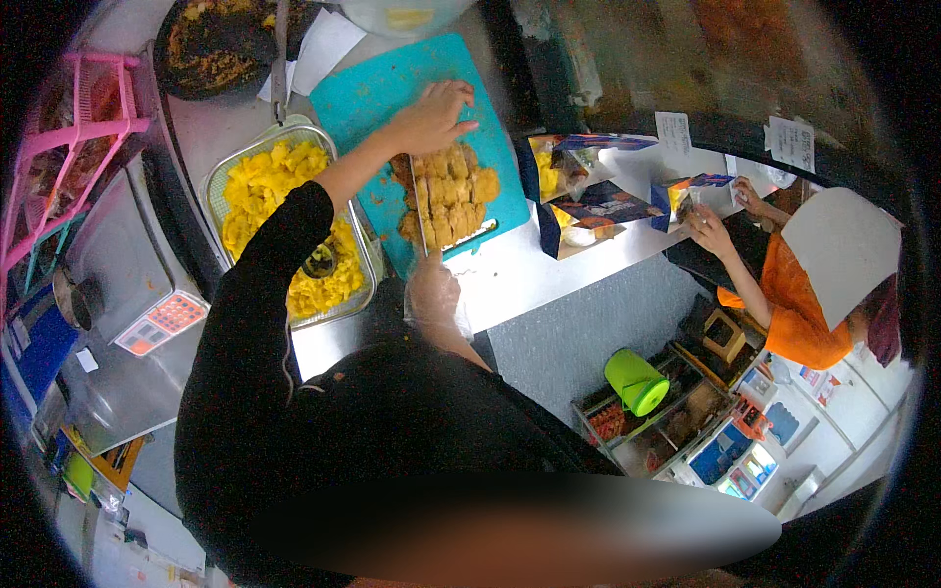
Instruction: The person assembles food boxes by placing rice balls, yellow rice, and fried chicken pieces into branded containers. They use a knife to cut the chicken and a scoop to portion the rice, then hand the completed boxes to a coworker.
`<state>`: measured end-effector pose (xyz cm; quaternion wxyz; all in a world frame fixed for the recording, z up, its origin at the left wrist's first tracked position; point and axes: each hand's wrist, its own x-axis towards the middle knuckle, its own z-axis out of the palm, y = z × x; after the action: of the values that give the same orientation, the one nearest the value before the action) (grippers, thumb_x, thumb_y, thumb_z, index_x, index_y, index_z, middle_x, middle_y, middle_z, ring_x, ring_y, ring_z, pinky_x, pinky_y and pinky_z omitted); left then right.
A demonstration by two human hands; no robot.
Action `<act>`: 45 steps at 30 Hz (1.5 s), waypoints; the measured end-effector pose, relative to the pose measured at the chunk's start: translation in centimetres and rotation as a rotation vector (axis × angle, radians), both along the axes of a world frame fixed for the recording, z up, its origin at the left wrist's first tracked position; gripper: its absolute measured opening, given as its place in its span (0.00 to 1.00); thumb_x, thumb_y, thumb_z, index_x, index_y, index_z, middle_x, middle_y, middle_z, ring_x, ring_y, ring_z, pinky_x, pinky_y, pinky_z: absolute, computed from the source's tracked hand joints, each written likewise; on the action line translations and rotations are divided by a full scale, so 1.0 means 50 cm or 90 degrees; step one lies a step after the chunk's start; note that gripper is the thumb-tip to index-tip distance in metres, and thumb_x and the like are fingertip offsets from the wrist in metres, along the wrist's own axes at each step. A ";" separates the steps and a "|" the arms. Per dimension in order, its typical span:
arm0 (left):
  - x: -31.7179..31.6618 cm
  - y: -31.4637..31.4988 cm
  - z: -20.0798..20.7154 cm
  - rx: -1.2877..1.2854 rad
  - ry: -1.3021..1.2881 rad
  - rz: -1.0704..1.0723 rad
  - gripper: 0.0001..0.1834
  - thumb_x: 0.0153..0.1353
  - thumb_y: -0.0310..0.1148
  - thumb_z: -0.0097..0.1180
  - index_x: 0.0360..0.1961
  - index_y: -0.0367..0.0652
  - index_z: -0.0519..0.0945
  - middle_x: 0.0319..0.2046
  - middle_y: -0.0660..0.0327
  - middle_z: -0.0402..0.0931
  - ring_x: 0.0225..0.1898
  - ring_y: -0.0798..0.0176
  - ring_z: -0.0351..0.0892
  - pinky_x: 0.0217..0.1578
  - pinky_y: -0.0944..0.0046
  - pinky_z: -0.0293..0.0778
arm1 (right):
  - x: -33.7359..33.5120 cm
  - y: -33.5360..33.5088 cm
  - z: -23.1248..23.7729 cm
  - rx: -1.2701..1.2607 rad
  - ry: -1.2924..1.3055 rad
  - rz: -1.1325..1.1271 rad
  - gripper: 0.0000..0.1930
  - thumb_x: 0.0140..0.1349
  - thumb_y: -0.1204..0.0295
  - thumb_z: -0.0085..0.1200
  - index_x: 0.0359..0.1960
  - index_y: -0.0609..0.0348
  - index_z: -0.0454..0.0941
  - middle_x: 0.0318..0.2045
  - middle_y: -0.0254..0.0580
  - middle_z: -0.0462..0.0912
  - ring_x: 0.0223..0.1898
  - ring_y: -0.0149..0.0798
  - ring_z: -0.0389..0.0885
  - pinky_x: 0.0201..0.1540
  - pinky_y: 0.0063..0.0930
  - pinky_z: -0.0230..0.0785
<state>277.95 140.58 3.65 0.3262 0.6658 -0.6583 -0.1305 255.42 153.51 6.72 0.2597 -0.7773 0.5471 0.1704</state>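
Golden breaded fried pieces (456, 201), cut into strips, lie in a block on the teal cutting board (372, 93). A long knife (423, 206) stands along the left part of the block, its blade pointing away from me. My right hand (434, 297), in a clear plastic glove, is closed round its handle at the board's near edge. At the far end of the block, my left hand (434, 120) reaches over the blade's tip, thumb and fingers apart. Whether its palm touches the blade is hidden.
Left of the board stands a metal tray (365, 294) of yellow chopped food with a small dark cup in it. A dark pan (211, 49) sits behind. Dark blue boxes (603, 211) line the counter at right. A co-worker in orange (799, 304) handles one box.
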 end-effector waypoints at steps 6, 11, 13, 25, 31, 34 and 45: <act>0.001 -0.002 -0.019 0.017 -0.026 -0.002 0.21 0.63 0.45 0.48 0.44 0.36 0.69 0.52 0.50 0.65 0.56 0.47 0.62 0.59 0.47 0.54 | 0.011 0.002 -0.004 0.005 -0.037 -0.032 0.13 0.64 0.61 0.42 0.40 0.58 0.68 0.21 0.57 0.79 0.26 0.59 0.80 0.30 0.52 0.71; 0.001 -0.018 0.028 -0.002 0.107 0.117 0.18 0.63 0.40 0.49 0.47 0.37 0.67 0.51 0.51 0.66 0.55 0.49 0.62 0.58 0.50 0.54 | -0.007 -0.053 0.018 0.031 -0.091 -0.010 0.17 0.65 0.58 0.42 0.38 0.60 0.75 0.24 0.61 0.79 0.28 0.59 0.80 0.32 0.52 0.72; 0.007 -0.008 0.075 -0.274 0.184 0.175 0.16 0.63 0.37 0.48 0.46 0.38 0.66 0.49 0.51 0.66 0.53 0.51 0.63 0.57 0.52 0.55 | -0.043 -0.069 0.041 -0.069 -0.110 0.109 0.19 0.66 0.58 0.41 0.39 0.63 0.75 0.26 0.62 0.79 0.27 0.58 0.80 0.31 0.50 0.73; -0.072 0.352 0.278 -0.542 0.230 0.446 0.11 0.67 0.32 0.40 0.47 0.40 0.60 0.48 0.49 0.64 0.47 0.57 0.66 0.51 0.57 0.62 | -0.059 -0.177 0.029 -0.347 -0.048 -0.034 0.38 0.61 0.46 0.44 0.61 0.66 0.57 0.57 0.66 0.63 0.57 0.65 0.62 0.58 0.62 0.49; -0.175 0.420 0.287 -0.522 0.318 0.515 0.12 0.67 0.34 0.39 0.48 0.40 0.60 0.47 0.50 0.65 0.45 0.59 0.67 0.49 0.57 0.64 | 0.058 -0.059 0.001 -0.420 -0.292 -0.020 0.57 0.46 0.44 0.58 0.65 0.73 0.40 0.61 0.74 0.52 0.64 0.67 0.50 0.62 0.60 0.44; -0.224 0.434 0.291 -0.424 0.262 0.531 0.13 0.68 0.35 0.38 0.48 0.38 0.60 0.44 0.52 0.65 0.41 0.61 0.66 0.47 0.57 0.64 | 0.051 -0.049 -0.020 -0.398 -0.351 -0.101 0.53 0.47 0.46 0.59 0.64 0.72 0.46 0.58 0.72 0.57 0.59 0.65 0.57 0.60 0.56 0.50; -0.280 0.453 0.257 -0.314 0.337 0.543 0.12 0.66 0.27 0.42 0.49 0.37 0.61 0.42 0.54 0.68 0.40 0.63 0.67 0.42 0.64 0.67 | -0.030 -0.037 -0.040 -0.242 -0.521 0.191 0.23 0.49 0.60 0.58 0.47 0.56 0.73 0.44 0.48 0.76 0.46 0.53 0.74 0.46 0.45 0.70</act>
<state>263.97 163.21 16.52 0.6502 0.7217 -0.2373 0.0082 253.93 151.67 4.72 0.2794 -0.8848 0.3028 -0.2177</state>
